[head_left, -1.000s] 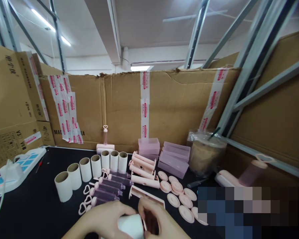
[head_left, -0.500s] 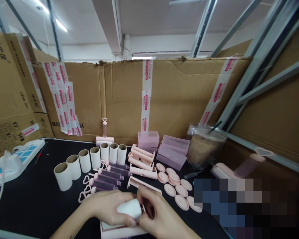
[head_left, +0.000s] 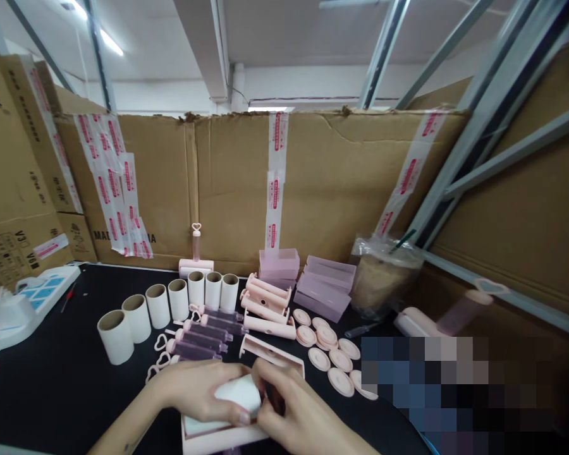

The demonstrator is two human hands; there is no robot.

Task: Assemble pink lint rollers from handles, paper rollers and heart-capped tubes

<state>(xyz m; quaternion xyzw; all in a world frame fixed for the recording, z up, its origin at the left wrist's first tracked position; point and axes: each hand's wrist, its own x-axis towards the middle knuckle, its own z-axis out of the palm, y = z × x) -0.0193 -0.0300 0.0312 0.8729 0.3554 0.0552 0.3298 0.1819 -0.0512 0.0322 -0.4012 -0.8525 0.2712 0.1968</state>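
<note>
Low in the middle, my left hand (head_left: 196,392) is wrapped around a white sticky-paper roll (head_left: 239,393). My right hand (head_left: 296,404) has its fingers curled and pinched at the roll's right end; they hide what is between them. Under both hands lies a pale pink roller casing (head_left: 225,437), partly covered. Just beyond the hands is another open pink roller casing (head_left: 272,355). Purple handles (head_left: 199,347) with heart-shaped pink ends lie beyond my left hand. Round pink caps (head_left: 340,360) are spread to the right of my right hand.
Upright white rolls (head_left: 116,338) curve across the left and back. More pink casings (head_left: 268,309) and purple translucent boxes (head_left: 325,291) sit behind. A finished-looking roller (head_left: 196,265) stands by the cardboard wall (head_left: 232,189). A power strip (head_left: 42,303) is at left, a plastic-wrapped cup (head_left: 382,275) at right.
The view has shifted slightly, and the hands and roll sit a little further left in it. My left hand keeps its hold, and my right fingers stay at the roll's end.
</note>
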